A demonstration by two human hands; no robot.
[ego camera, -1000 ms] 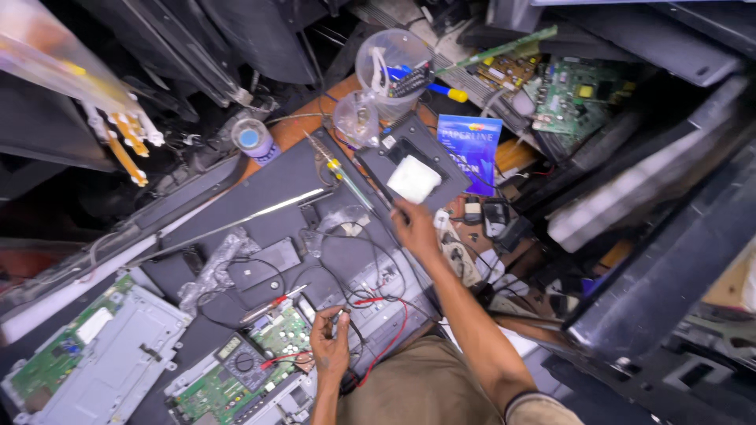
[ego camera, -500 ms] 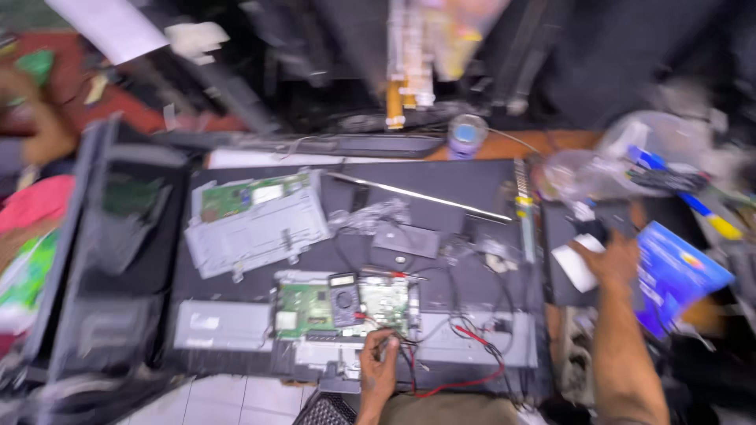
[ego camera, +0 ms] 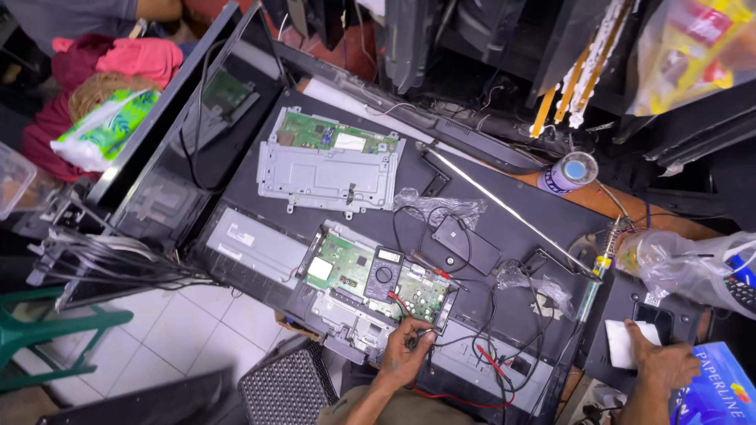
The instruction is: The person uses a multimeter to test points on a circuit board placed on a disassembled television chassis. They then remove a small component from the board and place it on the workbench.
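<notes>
Left hand [ego camera: 403, 352]: fingers clenched around a black probe [ego camera: 420, 337], tip at the edge of the green circuit board [ego camera: 346, 267]. A multimeter [ego camera: 383, 273] lies on that board. Right hand [ego camera: 664, 364]: fingers spread flat, released, touching a white folded cloth [ego camera: 626, 344] on the dark surface [ego camera: 504, 216].

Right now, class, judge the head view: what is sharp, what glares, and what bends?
Head view: green circuit board and multimeter sharp under even light; plastic bag glares; left hand crisp; right hand slightly soft near the edge; the panel's long edges bow slightly.
</notes>
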